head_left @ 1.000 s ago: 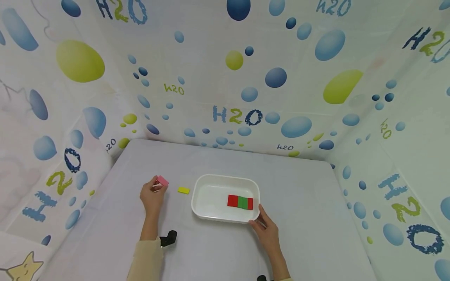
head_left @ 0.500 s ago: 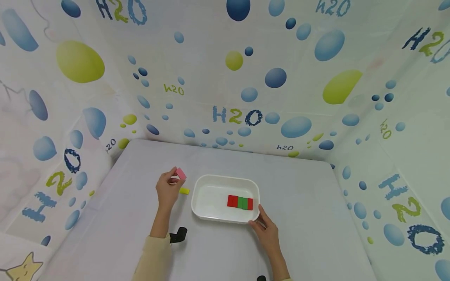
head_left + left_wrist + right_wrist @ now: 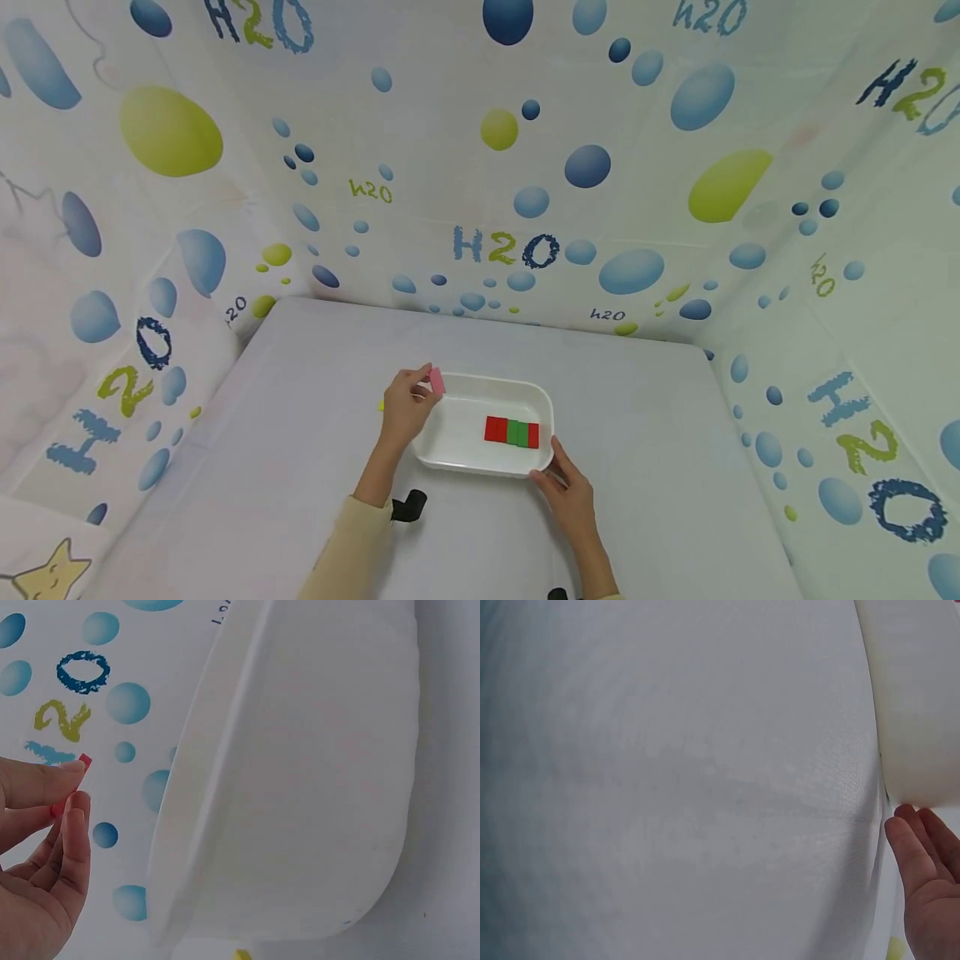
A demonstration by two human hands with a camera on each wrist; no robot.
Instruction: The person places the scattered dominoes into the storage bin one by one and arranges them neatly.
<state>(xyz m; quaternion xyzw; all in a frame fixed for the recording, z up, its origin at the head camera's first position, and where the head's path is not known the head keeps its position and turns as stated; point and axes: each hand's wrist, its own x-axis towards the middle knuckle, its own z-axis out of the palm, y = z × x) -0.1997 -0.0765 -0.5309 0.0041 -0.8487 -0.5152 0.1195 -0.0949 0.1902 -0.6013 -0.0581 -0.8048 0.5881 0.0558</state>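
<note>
My left hand (image 3: 405,412) pinches a small pink block (image 3: 437,381) between thumb and fingertips, over the left end of a white tray (image 3: 450,429). In the left wrist view, the block (image 3: 85,761) shows edge-on beside the tray's outer wall (image 3: 315,765). Inside the tray, red blocks (image 3: 496,428) and green blocks (image 3: 517,432) lie in a row toward the right end. My right hand (image 3: 573,496) holds the tray's near right corner, thumb at the front and fingers at the side. In the right wrist view, its fingertips (image 3: 906,808) meet the tray wall.
A yellow block (image 3: 381,406) lies on the white-covered table (image 3: 660,467) left of the tray, mostly hidden behind my left hand. A bubble-printed curtain (image 3: 555,167) encloses the table's back and sides. Black wrist mounts (image 3: 411,506) stick out near my sleeves.
My left hand has carried the pink block rightward, from the table left of the yellow block to over the tray's left end. My right hand and the tray have stayed put.
</note>
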